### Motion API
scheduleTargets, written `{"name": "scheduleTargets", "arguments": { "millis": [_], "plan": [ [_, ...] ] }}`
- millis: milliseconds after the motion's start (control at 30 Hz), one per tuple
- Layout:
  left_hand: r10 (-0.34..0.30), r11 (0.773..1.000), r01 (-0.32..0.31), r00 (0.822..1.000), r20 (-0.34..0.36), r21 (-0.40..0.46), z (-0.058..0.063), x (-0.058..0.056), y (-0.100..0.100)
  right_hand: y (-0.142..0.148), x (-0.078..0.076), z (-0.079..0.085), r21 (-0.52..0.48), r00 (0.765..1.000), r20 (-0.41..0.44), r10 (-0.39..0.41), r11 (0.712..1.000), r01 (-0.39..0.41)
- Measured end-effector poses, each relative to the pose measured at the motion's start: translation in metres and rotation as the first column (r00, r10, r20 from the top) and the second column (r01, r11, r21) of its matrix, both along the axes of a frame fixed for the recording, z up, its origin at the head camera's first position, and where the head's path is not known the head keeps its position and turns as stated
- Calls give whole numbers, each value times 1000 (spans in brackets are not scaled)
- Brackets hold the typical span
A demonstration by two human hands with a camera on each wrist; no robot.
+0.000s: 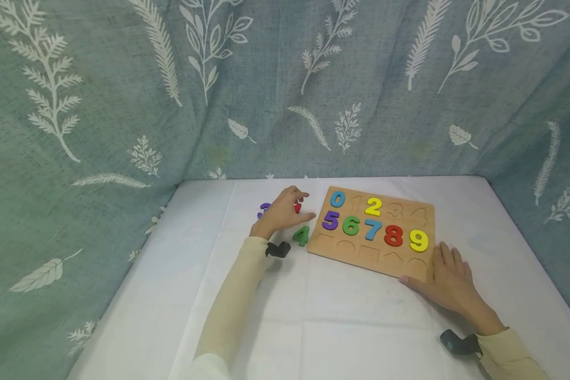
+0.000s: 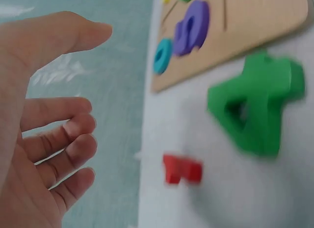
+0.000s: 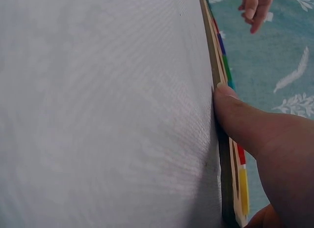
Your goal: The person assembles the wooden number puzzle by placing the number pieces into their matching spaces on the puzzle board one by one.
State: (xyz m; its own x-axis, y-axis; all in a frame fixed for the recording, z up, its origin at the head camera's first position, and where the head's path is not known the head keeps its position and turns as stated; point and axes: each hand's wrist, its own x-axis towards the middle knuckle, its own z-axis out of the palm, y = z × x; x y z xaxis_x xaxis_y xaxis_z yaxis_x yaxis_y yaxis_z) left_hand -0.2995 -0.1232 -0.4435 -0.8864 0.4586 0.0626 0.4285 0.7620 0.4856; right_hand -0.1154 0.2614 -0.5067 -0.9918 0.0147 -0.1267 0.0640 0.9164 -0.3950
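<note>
My left hand (image 1: 283,211) is over the white cloth left of the board, thumb and fingers spread apart with nothing between them. Beneath and around it lie a red number piece (image 2: 182,169), a purple number 3 (image 1: 264,207) partly covered by the hand, and a green number 4 (image 1: 301,236). The wooden number puzzle board (image 1: 330,244) holds number pieces 0, 2 and 5 through 9; the outlines of 1, 3 and 4 are bare. At its near right corner rests my right hand (image 1: 448,279), thumb on the near edge and straight fingers along the right edge.
A white cloth (image 1: 351,338) covers the table. Green leaf-patterned fabric (image 1: 266,126) hangs behind and at both sides. The board's near row has several bare shape recesses (image 1: 369,253).
</note>
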Motion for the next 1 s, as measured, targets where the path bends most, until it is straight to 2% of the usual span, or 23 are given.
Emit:
{"name": "scheduleTargets", "arguments": {
  "millis": [167, 367, 500, 733, 1000],
  "plan": [
    [77, 997, -77, 996, -36, 11, 6, 1, -31, 0, 0, 0, 8, 1000, -15, 7, 1000, -7],
    [121, 991, -117, 991, -62, 61, 9, 3, -65, 1, 0, -1, 3, 999, -39, 18, 1000, -18],
    [151, 984, -145, 987, -53, 102, 9, 4, -83, 1, 1, -1, -5, 999, -42, 16, 1000, -16],
    [180, 975, -173, 983, -36, 136, 7, 4, -101, 2, 1, 0, -8, 998, -52, 21, 1000, -21],
    [183, 975, -182, 983, 8, 129, -6, -1, -112, 0, 0, 2, -6, 999, -36, 22, 1000, -22]
  ]
}}
